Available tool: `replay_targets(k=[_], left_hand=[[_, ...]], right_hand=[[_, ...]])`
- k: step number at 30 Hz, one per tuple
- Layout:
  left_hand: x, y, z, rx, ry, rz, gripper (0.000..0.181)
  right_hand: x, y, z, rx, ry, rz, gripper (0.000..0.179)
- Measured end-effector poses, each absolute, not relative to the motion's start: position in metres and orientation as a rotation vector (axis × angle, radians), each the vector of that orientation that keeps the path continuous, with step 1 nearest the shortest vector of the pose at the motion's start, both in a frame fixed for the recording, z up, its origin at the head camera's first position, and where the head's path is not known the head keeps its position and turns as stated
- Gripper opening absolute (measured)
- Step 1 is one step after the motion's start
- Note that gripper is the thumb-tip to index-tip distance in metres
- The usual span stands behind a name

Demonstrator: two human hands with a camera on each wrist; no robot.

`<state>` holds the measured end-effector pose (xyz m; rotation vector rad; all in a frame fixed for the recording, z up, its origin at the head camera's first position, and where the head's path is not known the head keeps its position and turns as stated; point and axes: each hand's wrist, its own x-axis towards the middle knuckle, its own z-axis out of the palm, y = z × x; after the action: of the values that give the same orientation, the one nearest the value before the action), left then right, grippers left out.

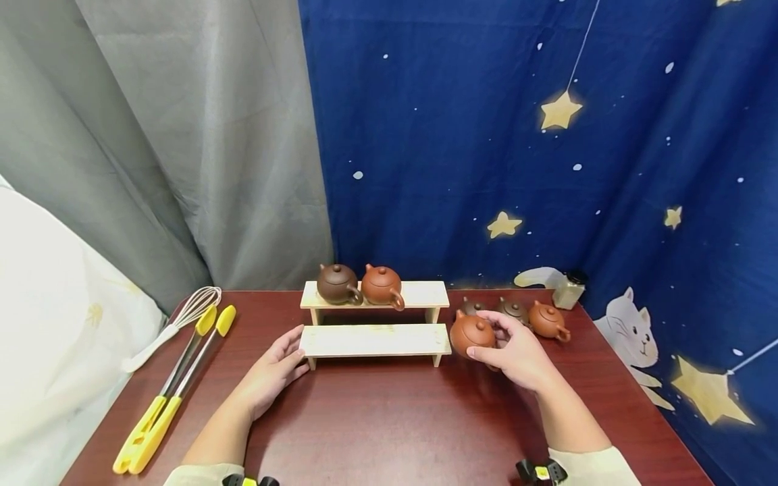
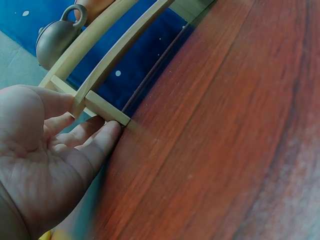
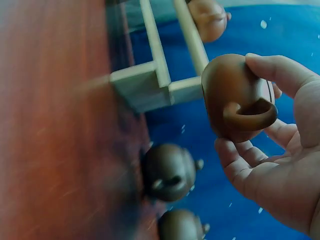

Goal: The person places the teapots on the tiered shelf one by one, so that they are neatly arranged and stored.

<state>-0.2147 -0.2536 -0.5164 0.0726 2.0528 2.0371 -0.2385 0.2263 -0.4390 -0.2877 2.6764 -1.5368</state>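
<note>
My right hand [image 1: 513, 347] grips an orange-brown clay teapot [image 1: 471, 334] by its sides, just off the right end of the lower shelf of a two-step wooden stand [image 1: 377, 341]. In the right wrist view the teapot [image 3: 232, 95] is lifted, its loop handle facing the camera. At the stand's left end, my left hand [image 1: 273, 371] rests its fingers and thumb against the lower shelf's edge and leg [image 2: 107, 108]. On the upper shelf sit a dark brown teapot [image 1: 337, 283] and an orange-brown teapot [image 1: 381, 285], side by side.
Behind the right hand stand two dark teapots, one partly hidden [image 1: 473, 308] and another [image 1: 513, 310], beside an orange one [image 1: 548, 320]. A dark-lidded jar [image 1: 569, 290] is at the back right. Yellow-handled tongs [image 1: 176, 391] and a white whisk [image 1: 176, 327] lie at left.
</note>
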Motion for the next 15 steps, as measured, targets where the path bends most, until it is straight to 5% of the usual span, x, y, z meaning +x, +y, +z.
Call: replay_targets(k=[15], left_hand=[[-0.215,-0.253,-0.516,0.100,2.055,2.040,0.068]], right_hand=[[-0.280,0.184,-0.396,-0.432,2.698,-1.500,0.075]])
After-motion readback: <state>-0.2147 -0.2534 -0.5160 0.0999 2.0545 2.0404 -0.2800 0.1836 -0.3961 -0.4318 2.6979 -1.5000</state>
